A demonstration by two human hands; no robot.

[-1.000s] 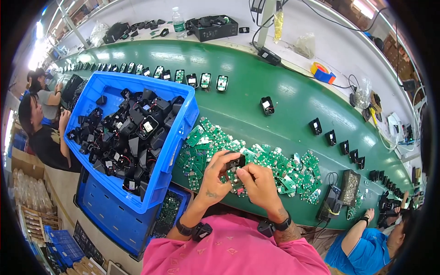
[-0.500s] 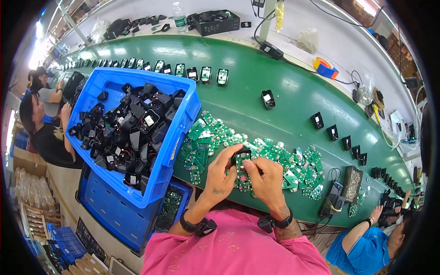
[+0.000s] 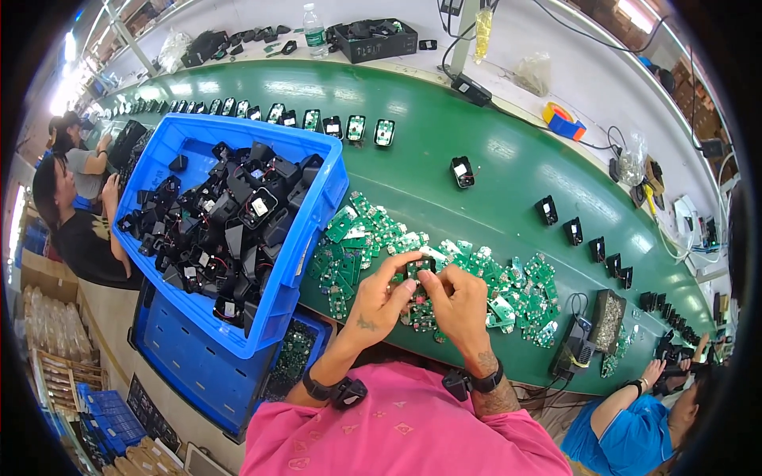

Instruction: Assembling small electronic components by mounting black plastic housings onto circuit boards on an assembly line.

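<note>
Both hands meet over the near edge of the green work surface, around a small black plastic housing with a green circuit board (image 3: pixel 421 268) at its opening. My left hand (image 3: pixel 379 305) grips the housing from the left, its index finger curled over the far end. My right hand (image 3: pixel 460 305) closes on it from the right, thumb pressed on the board. Fingers cover most of the piece, so how deep the board sits cannot be seen. Loose green circuit boards (image 3: pixel 520 297) lie spread beneath and on both sides of the hands.
A blue bin (image 3: pixel 337 170) of black housings stands at left. Housings with boards (image 3: pixel 356 128) line the far left; more black housings (image 3: pixel 546 209) trail rightward. A black charger-like device (image 3: pixel 575 349) sits near right. Co-workers are at left (image 3: pixel 75 238) and lower right (image 3: pixel 627 428).
My thumbs have moved closer together over the board, and less of it shows. The housings on the right have shifted slightly left along the green surface.
</note>
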